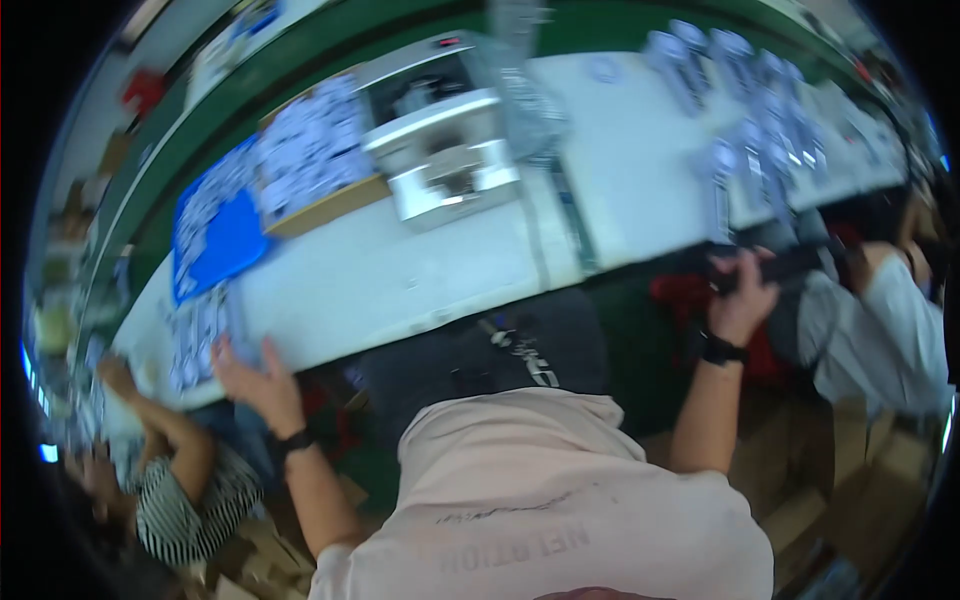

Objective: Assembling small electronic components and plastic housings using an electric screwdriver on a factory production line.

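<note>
At the left end of the white, smooth-topped table [400, 290], a row of pale lavender, elongated pieces [211, 315] lies just beside the left hand [258, 382], whose fingers are spread and seem to hold nothing. Their long axes run roughly near to far; blur hides which end leads. They look like light, stiff, slick plastic, probably best pinched at mid-length. Near the table's right side, the right hand [742, 302] curls its fingers at a dark, elongated bar [797, 263], lying left to right and likely rigid; whether they grip it, I cannot tell.

Bright white tabletop [420, 280], glare on silver machine [437, 128], motion blur, curved edges, black corners
</note>
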Demonstrator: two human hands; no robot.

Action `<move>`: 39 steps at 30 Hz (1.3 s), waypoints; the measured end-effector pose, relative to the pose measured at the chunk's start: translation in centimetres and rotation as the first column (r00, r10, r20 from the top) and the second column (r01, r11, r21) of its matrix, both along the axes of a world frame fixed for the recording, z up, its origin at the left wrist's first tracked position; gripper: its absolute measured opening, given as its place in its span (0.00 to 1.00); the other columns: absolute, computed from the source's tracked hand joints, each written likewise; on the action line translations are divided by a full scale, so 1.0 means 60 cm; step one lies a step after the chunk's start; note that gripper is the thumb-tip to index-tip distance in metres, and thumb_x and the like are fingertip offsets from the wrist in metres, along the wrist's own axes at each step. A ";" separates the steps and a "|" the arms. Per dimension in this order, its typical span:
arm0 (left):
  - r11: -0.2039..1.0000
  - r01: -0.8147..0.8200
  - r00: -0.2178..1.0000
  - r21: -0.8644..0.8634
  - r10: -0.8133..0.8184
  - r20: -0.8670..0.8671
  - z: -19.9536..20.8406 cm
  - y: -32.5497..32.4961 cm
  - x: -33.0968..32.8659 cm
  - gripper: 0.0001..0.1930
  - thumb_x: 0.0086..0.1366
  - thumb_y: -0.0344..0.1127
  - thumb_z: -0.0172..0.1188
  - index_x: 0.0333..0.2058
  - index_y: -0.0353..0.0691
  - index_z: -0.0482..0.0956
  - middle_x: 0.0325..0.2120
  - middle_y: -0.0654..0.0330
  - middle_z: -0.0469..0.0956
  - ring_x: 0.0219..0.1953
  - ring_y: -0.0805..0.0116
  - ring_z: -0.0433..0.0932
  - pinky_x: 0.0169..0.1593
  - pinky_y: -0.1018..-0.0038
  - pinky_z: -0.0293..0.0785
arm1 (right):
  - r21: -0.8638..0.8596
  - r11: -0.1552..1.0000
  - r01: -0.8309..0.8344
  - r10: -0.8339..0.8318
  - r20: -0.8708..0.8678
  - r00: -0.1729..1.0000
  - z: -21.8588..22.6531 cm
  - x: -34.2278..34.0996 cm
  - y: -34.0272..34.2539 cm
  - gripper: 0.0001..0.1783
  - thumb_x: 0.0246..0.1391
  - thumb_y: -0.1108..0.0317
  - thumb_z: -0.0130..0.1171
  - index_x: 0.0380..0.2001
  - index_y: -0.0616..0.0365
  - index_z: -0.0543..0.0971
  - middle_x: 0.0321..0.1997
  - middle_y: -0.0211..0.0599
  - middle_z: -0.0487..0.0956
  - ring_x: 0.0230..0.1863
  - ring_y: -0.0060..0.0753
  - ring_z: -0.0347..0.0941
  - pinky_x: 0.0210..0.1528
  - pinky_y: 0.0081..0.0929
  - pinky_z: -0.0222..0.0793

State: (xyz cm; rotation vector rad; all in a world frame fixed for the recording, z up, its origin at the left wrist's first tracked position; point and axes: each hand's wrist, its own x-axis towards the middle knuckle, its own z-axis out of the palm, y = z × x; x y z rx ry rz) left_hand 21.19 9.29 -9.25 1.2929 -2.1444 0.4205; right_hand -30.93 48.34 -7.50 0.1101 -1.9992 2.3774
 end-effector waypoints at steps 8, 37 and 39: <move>0.996 0.068 0.982 0.052 -0.058 -0.178 0.066 0.034 -0.072 0.35 0.66 0.38 0.70 0.68 0.34 0.69 0.68 0.38 0.63 0.70 0.39 0.60 0.72 0.48 0.55 | -0.207 0.973 -0.098 0.054 -0.209 0.976 0.062 -0.018 0.024 0.27 0.69 0.65 0.58 0.66 0.63 0.66 0.39 0.39 0.79 0.34 0.35 0.77 0.40 0.32 0.74; 0.493 0.776 0.471 0.394 -0.036 -0.882 0.145 -0.057 -0.324 0.14 0.70 0.27 0.61 0.53 0.34 0.83 0.41 0.58 0.84 0.43 0.68 0.83 0.49 0.70 0.79 | 0.408 0.911 0.062 0.132 -0.431 0.892 0.039 -0.083 -0.038 0.30 0.59 0.77 0.71 0.62 0.67 0.71 0.55 0.43 0.81 0.52 0.32 0.80 0.54 0.32 0.79; 0.393 0.837 0.398 0.381 0.040 -0.917 0.147 -0.018 -0.305 0.14 0.71 0.27 0.60 0.54 0.33 0.83 0.41 0.59 0.84 0.45 0.70 0.82 0.50 0.72 0.79 | 0.371 0.928 -0.037 0.204 -0.421 0.884 0.078 -0.046 -0.061 0.30 0.58 0.79 0.71 0.62 0.66 0.72 0.53 0.41 0.81 0.48 0.32 0.81 0.51 0.30 0.81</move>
